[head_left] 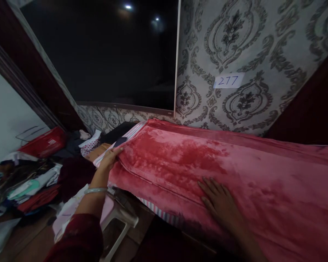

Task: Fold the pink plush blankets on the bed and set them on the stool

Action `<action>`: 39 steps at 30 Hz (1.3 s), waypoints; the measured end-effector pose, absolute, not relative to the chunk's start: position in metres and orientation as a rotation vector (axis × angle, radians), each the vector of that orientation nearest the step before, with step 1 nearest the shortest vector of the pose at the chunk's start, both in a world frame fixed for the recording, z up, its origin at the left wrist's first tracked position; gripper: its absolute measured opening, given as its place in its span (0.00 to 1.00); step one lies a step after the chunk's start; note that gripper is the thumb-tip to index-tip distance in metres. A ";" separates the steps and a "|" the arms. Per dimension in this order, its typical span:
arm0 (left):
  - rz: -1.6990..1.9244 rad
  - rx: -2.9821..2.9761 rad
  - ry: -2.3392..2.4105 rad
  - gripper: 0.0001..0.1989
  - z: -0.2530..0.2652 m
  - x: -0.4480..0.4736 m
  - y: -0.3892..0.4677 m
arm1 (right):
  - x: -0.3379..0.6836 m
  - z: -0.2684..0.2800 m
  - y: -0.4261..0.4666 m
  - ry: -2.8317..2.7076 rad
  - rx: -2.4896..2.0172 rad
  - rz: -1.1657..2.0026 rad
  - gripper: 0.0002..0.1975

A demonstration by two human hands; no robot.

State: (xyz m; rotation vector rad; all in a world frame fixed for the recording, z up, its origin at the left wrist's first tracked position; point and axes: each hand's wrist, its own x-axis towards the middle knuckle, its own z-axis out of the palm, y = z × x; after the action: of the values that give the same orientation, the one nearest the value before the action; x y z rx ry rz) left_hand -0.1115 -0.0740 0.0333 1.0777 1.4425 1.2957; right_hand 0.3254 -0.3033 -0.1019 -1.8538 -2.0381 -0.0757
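Note:
A red and pink plush blanket (180,153) lies folded in long layers across a surface by the wall. My left hand (109,160), with a pale bangle on the wrist, grips the blanket's left end, its thumb along the edge; some of its fingers are hidden. My right hand (218,200) rests flat on the blanket's front half with the fingers stretched out. Beneath the blanket, a striped cloth (158,211) shows along the front edge. A dark flat object (120,141) lies just beyond my left hand, close to the blanket.
A large dark television (106,54) hangs on the patterned wall, beside a paper label (229,80) reading 277. At left are heaped clothes (30,189) and a red bag (45,142). A light plastic stool (123,216) stands below my left arm.

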 end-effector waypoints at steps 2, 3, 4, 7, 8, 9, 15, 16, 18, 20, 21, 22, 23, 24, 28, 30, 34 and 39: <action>1.343 1.198 1.375 0.16 0.050 -0.079 -0.071 | 0.325 -0.099 -0.302 -1.969 -1.817 0.051 0.26; 1.355 1.314 1.366 0.13 0.060 -0.058 -0.070 | 0.326 -0.096 -0.301 -1.923 -1.781 0.138 0.26; 1.375 1.443 1.363 0.11 0.070 -0.034 -0.071 | 0.328 -0.092 -0.300 -1.856 -1.734 0.236 0.26; 1.314 1.921 1.284 0.05 0.094 0.051 -0.092 | 0.340 -0.077 -0.297 -1.492 -1.572 0.537 0.30; 1.241 2.065 1.210 0.06 0.096 0.079 -0.105 | 0.345 -0.072 -0.297 -1.334 -1.507 0.626 0.32; 1.173 2.186 1.131 0.06 0.095 0.106 -0.121 | 0.351 -0.066 -0.296 -1.177 -1.435 0.710 0.33; 0.581 2.644 0.721 0.03 0.026 0.185 -0.219 | 0.376 -0.050 -0.291 -0.660 -1.203 1.064 0.30; 0.520 2.672 0.687 0.04 0.013 0.186 -0.228 | 0.378 -0.050 -0.289 -0.649 -1.211 1.084 0.28; 0.454 2.742 0.653 0.05 -0.006 0.184 -0.240 | 0.382 -0.049 -0.281 -0.661 -1.222 1.103 0.26; 0.432 2.807 0.664 0.07 -0.014 0.179 -0.243 | 0.385 -0.047 -0.269 -0.675 -1.231 1.110 0.25; 0.418 2.830 0.680 0.08 -0.014 0.178 -0.243 | 0.387 -0.044 -0.262 -0.675 -1.238 1.108 0.25; 0.398 2.845 0.700 0.09 -0.013 0.176 -0.243 | 0.388 -0.041 -0.253 -0.676 -1.250 1.104 0.25; 0.373 2.855 0.723 0.10 -0.012 0.175 -0.242 | 0.389 -0.037 -0.244 -0.680 -1.266 1.102 0.24; 0.347 2.861 0.744 0.11 -0.010 0.174 -0.241 | 0.390 -0.034 -0.235 -0.690 -1.286 1.103 0.24; 0.334 2.844 0.757 0.14 -0.006 0.172 -0.238 | 0.390 -0.018 -0.194 -0.754 -1.372 1.040 0.24; 0.410 2.833 0.741 0.16 -0.006 0.171 -0.237 | 0.388 -0.011 -0.175 -0.766 -1.391 0.962 0.27; 0.587 2.843 0.689 0.16 -0.005 0.178 -0.236 | 0.390 0.002 -0.146 -0.779 -1.418 0.774 0.32; 0.654 2.853 0.538 0.14 -0.008 0.205 -0.245 | 0.422 0.000 -0.156 -0.789 -1.505 0.542 0.37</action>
State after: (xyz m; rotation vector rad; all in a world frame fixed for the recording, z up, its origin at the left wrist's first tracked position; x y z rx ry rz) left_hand 0.2053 -0.2454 -0.0076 2.8527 0.5385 0.6538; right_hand 0.4218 -0.1565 0.0003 -1.5054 -0.7886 0.5418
